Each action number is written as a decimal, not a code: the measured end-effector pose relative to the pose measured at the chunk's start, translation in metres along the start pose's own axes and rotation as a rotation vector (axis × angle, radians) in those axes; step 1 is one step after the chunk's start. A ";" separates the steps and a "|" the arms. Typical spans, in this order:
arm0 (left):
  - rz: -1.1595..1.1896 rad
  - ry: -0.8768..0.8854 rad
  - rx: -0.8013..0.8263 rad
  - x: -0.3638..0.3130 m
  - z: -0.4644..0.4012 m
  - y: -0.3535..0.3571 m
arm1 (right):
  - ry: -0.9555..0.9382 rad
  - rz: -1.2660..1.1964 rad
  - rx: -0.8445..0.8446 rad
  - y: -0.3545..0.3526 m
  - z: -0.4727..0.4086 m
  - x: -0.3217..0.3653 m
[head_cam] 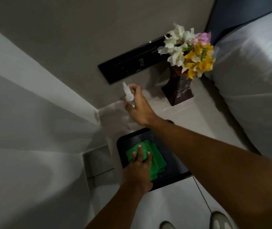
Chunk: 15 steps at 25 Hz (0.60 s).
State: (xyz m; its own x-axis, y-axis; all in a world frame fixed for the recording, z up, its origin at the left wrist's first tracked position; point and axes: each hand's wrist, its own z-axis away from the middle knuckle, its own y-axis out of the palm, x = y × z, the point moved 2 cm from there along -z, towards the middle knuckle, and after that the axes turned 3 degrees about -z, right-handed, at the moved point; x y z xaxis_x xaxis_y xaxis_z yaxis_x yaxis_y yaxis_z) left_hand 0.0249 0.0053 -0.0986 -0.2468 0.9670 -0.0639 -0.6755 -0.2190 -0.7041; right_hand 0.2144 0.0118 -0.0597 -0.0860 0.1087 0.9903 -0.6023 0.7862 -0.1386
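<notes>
The black tray (170,171) holds a green cloth (156,156) under the left hand's (138,169) straight fingers. The right hand's (140,106) fingers curl around a spray bottle (128,94).

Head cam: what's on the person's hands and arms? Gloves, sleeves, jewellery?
Nothing worn. Left hand and right hand are bare: no gloves, rings or watch visible. Left forearm and right forearm are uncovered to the frame edge, no sleeves in view.

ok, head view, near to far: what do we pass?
Pale grey shoes → green folded cloth under the left hand → small clear spray bottle in the right hand → long black wall panel.
</notes>
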 end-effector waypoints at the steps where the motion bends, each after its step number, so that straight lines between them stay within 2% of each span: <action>1: 0.003 -0.003 0.008 0.000 0.000 -0.001 | 0.016 0.050 0.025 0.002 -0.001 -0.002; 6: 0.025 0.007 -0.017 0.000 0.005 0.002 | 0.059 0.222 0.073 0.004 0.001 -0.008; 11: 0.038 -0.003 -0.056 0.000 0.004 0.009 | 0.111 0.287 0.102 -0.008 0.006 -0.015; 15: 0.111 -0.015 -0.085 0.000 0.005 0.017 | 0.076 0.325 -0.013 -0.017 0.048 -0.017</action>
State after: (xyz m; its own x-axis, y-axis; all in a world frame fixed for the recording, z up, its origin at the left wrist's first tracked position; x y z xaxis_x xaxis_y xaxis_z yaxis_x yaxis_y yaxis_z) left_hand 0.0100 0.0005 -0.1069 -0.3274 0.9352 -0.1351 -0.5823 -0.3123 -0.7506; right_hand 0.1883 -0.0325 -0.0747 -0.2123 0.3993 0.8919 -0.5429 0.7107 -0.4474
